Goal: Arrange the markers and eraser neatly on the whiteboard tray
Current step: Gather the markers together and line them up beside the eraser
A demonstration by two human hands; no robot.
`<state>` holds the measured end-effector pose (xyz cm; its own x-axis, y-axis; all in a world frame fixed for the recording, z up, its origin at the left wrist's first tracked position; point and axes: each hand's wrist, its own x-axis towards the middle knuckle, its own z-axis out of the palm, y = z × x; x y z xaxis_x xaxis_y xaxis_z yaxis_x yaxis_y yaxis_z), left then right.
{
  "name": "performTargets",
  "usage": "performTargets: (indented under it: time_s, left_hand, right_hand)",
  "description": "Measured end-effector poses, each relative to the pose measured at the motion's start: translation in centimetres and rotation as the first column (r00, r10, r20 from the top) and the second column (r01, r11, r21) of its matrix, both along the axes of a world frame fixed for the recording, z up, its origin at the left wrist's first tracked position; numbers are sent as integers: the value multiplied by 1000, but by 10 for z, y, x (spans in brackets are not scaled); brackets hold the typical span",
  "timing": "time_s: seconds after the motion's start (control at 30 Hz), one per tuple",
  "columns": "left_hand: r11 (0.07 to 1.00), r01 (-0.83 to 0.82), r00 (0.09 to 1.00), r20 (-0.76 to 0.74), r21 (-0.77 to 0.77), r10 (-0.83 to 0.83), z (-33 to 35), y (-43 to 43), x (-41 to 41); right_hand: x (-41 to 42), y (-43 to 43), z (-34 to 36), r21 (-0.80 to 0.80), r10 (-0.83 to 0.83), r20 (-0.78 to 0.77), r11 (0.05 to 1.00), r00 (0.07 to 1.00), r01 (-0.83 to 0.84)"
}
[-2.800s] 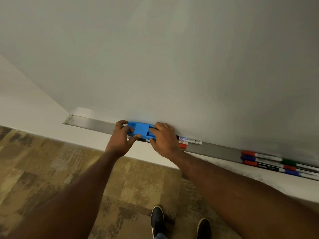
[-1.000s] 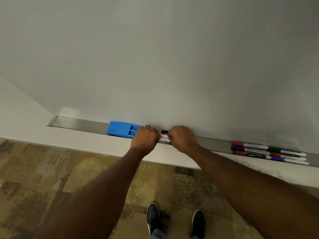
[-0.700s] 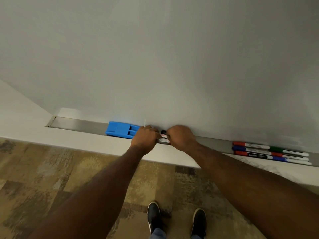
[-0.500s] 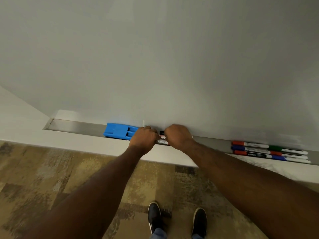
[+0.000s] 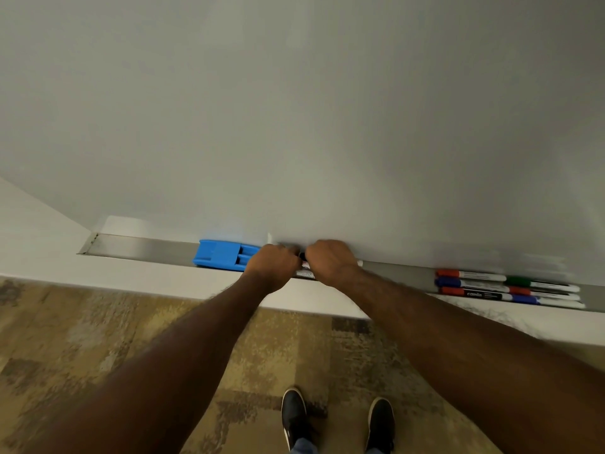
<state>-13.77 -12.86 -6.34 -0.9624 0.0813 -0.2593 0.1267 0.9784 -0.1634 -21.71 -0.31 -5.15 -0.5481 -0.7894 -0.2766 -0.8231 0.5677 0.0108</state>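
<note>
At mid-tray, the left hand and right hand sit knuckles up, close together. Their fingers are curled round the loose markers lying in the whiteboard tray; fingertips hidden. The blue eraser lies flat, touching the left hand. The grouped markers lie well right, aligned lengthwise.

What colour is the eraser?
Blue; the eraser shows best in the head view.
</note>
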Motion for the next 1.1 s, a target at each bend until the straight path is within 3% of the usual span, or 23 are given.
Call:
performTargets:
  time_s: [0.3, 0.77, 1.1]
  left_hand:
    - [999, 34, 997, -67, 20, -33, -7, -1, 7]
    - [992, 112, 991, -82, 60, -107, -14, -16, 7]
    - [994, 81, 997, -15, 78, -80, -11, -19, 8]
  right_hand:
    - [0, 18, -12, -44, -2, -23, 999, 1000, 1]
    - [-5, 50, -23, -272, -81, 61, 958, 995, 95]
    - [-3, 84, -24, -233, -196, 160, 945, 968, 230]
